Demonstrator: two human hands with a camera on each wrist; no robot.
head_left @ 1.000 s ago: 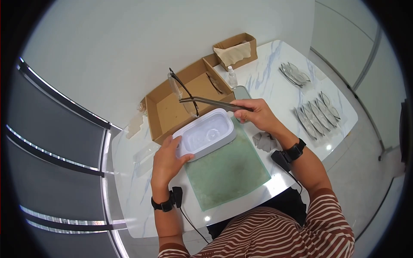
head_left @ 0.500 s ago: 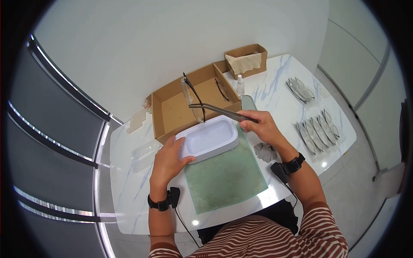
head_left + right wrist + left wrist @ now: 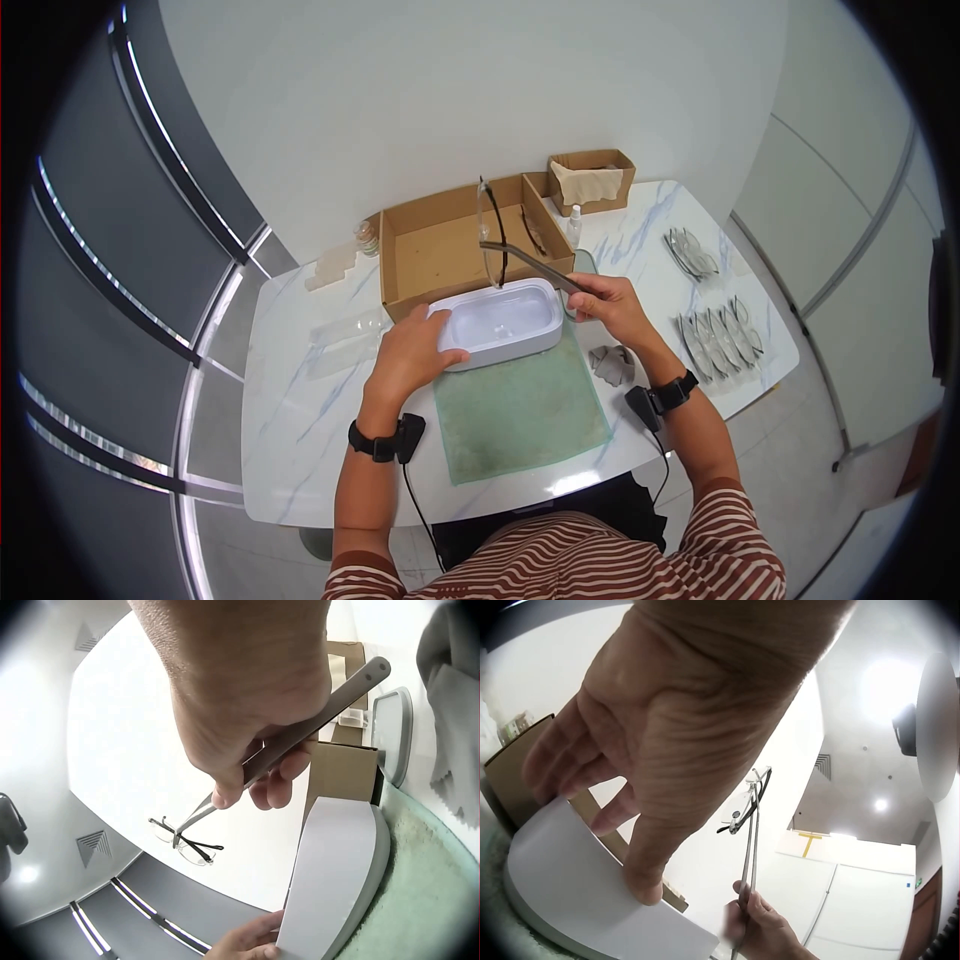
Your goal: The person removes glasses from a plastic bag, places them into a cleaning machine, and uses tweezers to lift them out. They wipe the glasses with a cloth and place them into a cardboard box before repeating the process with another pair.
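In the head view my left hand [image 3: 408, 352] holds the left end of a pale lilac ultrasonic cleaner [image 3: 510, 352], thumb on its front wall and fingers at the far side. Clear liquid shows in its basin. My right hand [image 3: 612, 308] grips long metal tweezers [image 3: 540, 268], their tips pinching a pair of eyeglasses [image 3: 502, 222]. The eyeglasses hang above the cleaner's far edge, dark temples and clear lenses showing. From the right wrist, the tweezers [image 3: 300, 729] run between thumb and fingers down to the eyeglasses [image 3: 187, 844].
Behind the cleaner stands a cardboard box [image 3: 430, 245] with another pair of glasses inside. A green mat [image 3: 525, 420] lies in front, a grey cloth [image 3: 610, 365] to its right. Several wrapped glasses [image 3: 720, 338] line the right side, near a spray bottle [image 3: 574, 228].
The head view has shifted. The tweezers point more steeply, and the eyeglasses have moved rightward relative to the cleaner and turned more upright. My left hand stays on the cleaner.
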